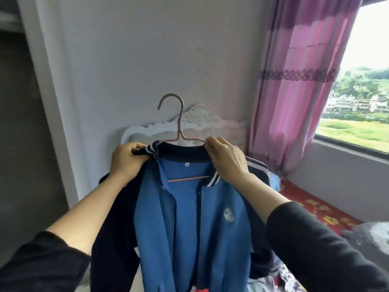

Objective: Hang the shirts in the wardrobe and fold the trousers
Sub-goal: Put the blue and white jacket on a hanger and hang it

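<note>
Fingers of left hand (126,159) and right hand (226,158) pinch ribbed collar of blue shirt (189,228) on wire hanger (179,121).

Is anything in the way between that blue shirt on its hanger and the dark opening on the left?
Nothing visible. The left hand and right hand grip the blue shirt on the hanger; only wall and a white frame lie toward the dark opening.
</note>
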The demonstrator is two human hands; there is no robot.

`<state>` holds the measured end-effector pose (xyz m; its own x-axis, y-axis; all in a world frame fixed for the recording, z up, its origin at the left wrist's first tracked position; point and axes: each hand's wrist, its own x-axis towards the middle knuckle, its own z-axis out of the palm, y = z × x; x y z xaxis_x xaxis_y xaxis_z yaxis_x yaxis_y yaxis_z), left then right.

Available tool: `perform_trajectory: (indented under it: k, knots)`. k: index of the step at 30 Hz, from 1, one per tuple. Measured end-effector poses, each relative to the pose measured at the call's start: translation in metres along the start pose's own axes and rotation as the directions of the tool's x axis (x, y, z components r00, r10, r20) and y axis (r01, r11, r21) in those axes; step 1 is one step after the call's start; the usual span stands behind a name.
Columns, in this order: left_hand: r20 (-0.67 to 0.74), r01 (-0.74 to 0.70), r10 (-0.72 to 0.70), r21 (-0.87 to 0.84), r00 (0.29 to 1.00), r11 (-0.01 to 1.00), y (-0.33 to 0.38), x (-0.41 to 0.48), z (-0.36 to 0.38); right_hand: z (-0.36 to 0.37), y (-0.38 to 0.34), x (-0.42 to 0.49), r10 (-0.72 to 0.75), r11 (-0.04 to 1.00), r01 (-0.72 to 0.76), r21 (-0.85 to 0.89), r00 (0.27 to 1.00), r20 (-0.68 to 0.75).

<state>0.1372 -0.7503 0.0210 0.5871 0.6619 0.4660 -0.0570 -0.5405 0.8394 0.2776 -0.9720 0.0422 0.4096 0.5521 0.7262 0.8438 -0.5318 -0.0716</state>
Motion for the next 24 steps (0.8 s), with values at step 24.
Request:
perform_trajectory:
  k: [24]
  knots:
    - [-0.155, 0.245, -0.191, 0.578, 0.969, 0.779, -0.242, 0.108, -0.368, 0.257, -0.403, 0.189, -0.116, 0.947, 0.055, 0.317, 0.977, 0.179]
